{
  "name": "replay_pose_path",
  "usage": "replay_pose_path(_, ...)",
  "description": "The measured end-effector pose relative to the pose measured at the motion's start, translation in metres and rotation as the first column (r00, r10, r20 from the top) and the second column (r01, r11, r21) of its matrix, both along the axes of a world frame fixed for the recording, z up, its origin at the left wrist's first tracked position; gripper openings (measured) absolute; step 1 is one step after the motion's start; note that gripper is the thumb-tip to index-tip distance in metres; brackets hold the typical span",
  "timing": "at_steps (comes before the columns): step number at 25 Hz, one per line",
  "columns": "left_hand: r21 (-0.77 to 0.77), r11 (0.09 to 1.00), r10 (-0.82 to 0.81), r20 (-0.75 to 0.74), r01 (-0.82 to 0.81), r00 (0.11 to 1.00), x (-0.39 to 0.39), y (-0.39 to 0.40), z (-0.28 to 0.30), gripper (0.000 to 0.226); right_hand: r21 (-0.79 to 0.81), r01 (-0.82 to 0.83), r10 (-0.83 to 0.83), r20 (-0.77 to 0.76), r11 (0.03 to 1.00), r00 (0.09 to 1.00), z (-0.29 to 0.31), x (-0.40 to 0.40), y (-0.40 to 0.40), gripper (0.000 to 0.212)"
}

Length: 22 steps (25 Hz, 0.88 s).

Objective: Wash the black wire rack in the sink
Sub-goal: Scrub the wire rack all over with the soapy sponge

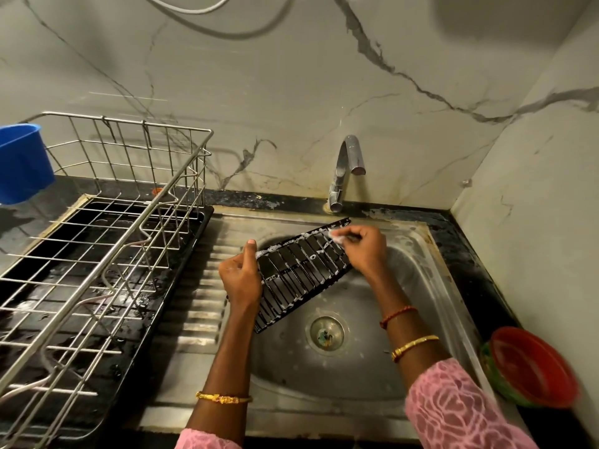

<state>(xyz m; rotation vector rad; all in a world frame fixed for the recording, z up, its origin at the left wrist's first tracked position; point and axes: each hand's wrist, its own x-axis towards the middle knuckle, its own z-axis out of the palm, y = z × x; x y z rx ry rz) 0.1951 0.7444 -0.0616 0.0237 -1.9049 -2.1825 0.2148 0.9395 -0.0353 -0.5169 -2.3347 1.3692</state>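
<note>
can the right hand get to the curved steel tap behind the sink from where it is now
Probably yes. The right hand scrubs the soapy black wire rack just in front of the curved steel tap, with nothing between them, though it pinches a small foamy scrubber.

My feed is dim and warm-toned, lit from above and behind me. A broad soft shadow sits on the marble wall [291, 76] at upper right, and the hose casts a curved shadow near the top. The steel sink [418, 286] shows dull glare on its right wall, and wet glints dot the black tray [97, 286]. The wide lens bows the dish rack [107, 189] at left. The red bowl [531, 367] is smeared by blur; the centre stays fairly sharp.
</note>
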Motion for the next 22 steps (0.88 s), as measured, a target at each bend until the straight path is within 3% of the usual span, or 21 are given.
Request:
replay_pose_path(5,0.023,1.000,0.000,0.020,0.000,1.000,-0.004,-0.005,-0.006,0.057,-0.116,-0.031,0.031,-0.002,0.993,1.000,-0.016,0.035,0.029,0.017)
replay_pose_path(9,0.008,1.000,-0.017,0.018,0.017,1.000,0.000,-0.002,-0.002,0.056,-0.116,0.012,-0.017,-0.042,0.993,0.999,0.008,0.005,0.029,0.016)
replay_pose_path(13,0.016,1.000,-0.014,0.013,0.013,1.000,0.001,0.000,0.001,0.056,-0.057,-0.011,0.012,0.011,0.998,1.000,0.009,-0.014,0.024,0.015)
replay_pose_path(19,0.098,0.994,0.037,0.089,-0.046,0.995,-0.008,-0.007,-0.013,0.055,0.023,-0.002,-0.001,0.152,1.000,0.988,-0.022,0.033,0.041,0.017)
replay_pose_path(22,0.093,0.994,0.044,0.090,-0.052,0.995,-0.013,-0.012,-0.016,0.053,0.012,0.078,-0.078,0.043,0.997,0.996,-0.015,0.032,0.045,0.016)
